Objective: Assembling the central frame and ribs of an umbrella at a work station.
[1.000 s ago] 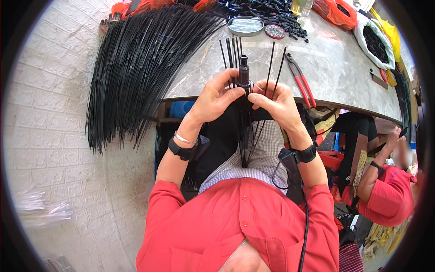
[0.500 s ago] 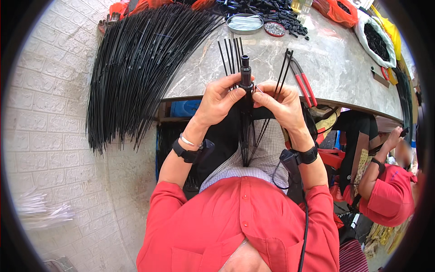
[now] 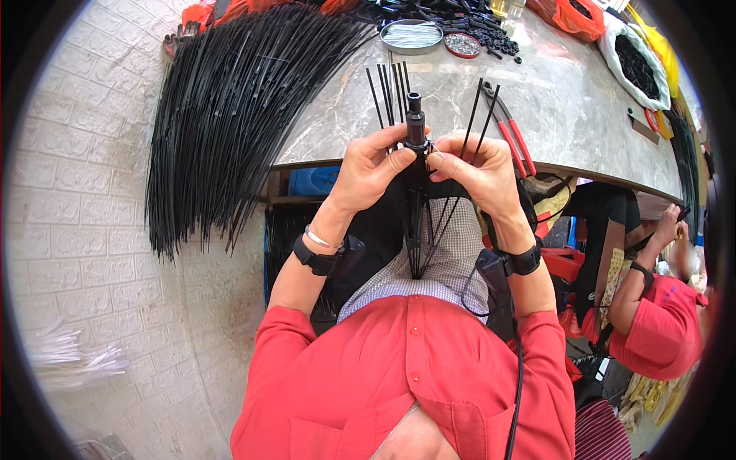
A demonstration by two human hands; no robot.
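A black umbrella-like frame (image 3: 415, 123) stands between the two hands, in front of the worktop (image 3: 598, 115) edge and above the person's lap. Its long axis runs almost straight away from the body: the stepped tubular end points toward the worktop, while thin black rods converge near the waist. How steeply it tilts is hard to judge from above. More rods (image 3: 387, 96) fan out past the left hand (image 3: 376, 172), and two splay past the right hand (image 3: 479, 176).

The left thumb and fingers pinch the tube just below its collar; the right thumb and forefinger are pressed together right beside it, hiding whatever lies between them.

On the worktop, a round metal tin (image 3: 412, 51) holds white sticks (image 3: 410, 34), and a smaller red-rimmed tin (image 3: 462, 56) holds small silvery pieces. A white sack (image 3: 615, 61) is full of black parts (image 3: 635, 67); an orange bag (image 3: 556, 19), cut off by the upper edge, has dark contents too small to identify.
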